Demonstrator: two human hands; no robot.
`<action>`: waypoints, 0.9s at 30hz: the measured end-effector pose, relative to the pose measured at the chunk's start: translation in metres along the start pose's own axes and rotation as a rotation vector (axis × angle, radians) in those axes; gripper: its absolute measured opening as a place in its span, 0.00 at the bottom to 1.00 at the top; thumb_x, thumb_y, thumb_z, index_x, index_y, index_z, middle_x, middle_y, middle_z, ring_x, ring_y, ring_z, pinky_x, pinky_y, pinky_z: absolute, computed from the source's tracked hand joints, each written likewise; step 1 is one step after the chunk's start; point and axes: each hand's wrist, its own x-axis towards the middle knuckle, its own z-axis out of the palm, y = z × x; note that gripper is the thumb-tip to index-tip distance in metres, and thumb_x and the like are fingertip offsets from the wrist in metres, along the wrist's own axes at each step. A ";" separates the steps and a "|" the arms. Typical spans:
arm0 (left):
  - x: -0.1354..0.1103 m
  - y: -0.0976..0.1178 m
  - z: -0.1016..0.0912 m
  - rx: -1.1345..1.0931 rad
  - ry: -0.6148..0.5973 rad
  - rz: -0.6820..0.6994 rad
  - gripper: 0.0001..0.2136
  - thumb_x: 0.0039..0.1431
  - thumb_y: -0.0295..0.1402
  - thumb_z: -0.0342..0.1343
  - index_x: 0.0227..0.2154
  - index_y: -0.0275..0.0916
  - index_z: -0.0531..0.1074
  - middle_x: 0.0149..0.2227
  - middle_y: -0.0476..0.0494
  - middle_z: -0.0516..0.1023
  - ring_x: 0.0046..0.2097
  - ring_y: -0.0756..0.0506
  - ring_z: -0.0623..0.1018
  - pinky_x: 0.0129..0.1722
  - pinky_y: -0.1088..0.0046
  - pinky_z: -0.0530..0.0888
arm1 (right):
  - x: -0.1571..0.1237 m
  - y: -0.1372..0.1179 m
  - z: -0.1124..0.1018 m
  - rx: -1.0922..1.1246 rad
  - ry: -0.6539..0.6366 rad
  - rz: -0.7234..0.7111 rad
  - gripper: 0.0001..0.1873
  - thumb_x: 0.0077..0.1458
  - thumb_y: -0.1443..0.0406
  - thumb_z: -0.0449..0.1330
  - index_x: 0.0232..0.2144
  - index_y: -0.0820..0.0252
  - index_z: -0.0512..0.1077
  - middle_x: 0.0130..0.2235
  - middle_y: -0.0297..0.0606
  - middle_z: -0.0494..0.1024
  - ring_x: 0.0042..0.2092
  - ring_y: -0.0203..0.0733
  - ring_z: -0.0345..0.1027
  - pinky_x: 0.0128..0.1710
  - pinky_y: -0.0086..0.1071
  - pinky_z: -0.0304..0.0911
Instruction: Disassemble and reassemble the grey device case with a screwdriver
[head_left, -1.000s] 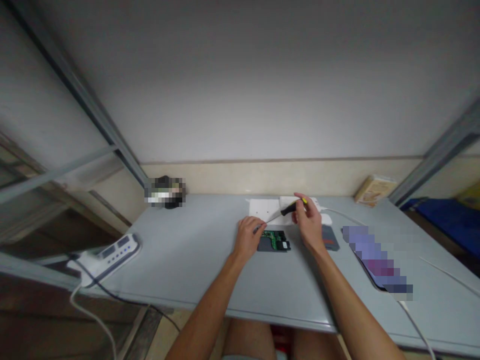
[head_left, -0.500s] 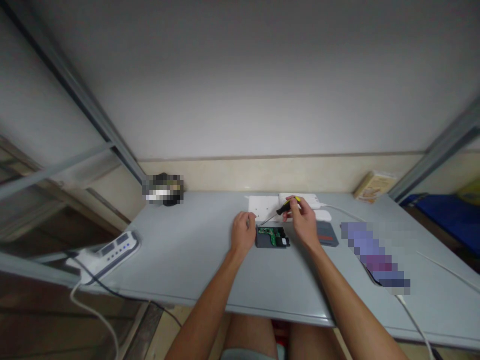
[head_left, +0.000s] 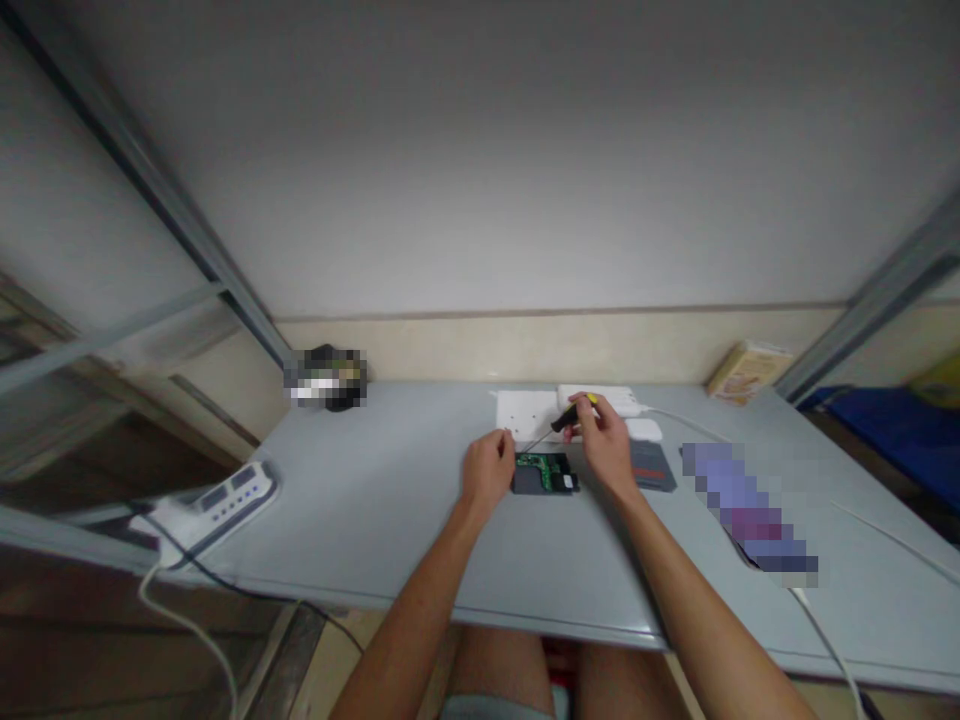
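A dark grey casing with a green circuit board (head_left: 546, 476) in it lies on the table in front of me. My right hand (head_left: 606, 445) grips a screwdriver (head_left: 564, 417) by its black and yellow handle. Its thin shaft slants down to the left, with the tip at the board's upper left corner. Curled at that same corner is my left hand (head_left: 489, 468), fingers pressed together close to the tip; what they hold, if anything, is hidden. To the right of the casing, partly behind my right wrist, lies a flat grey cover (head_left: 654, 468) with a reddish stripe.
Behind the casing lie a white sheet (head_left: 517, 410) with small dark specks and a white power strip (head_left: 615, 398) with a cable. A blurred-out phone-like object (head_left: 750, 510) rests at right, a small box (head_left: 748, 372) by the wall. Another power strip (head_left: 217, 515) sits at the left edge.
My left fingers have drawn in slightly towards the screwdriver's tip at the corner of the casing. The screwdriver and my right hand have shifted only a little.
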 end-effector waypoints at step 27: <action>0.003 -0.007 0.006 -0.122 -0.060 0.205 0.18 0.71 0.34 0.46 0.27 0.39 0.75 0.31 0.44 0.78 0.38 0.46 0.77 0.40 0.73 0.68 | -0.003 -0.003 0.003 -0.072 -0.225 -0.122 0.19 0.61 0.48 0.57 0.39 0.56 0.72 0.31 0.34 0.72 0.26 0.35 0.66 0.27 0.31 0.65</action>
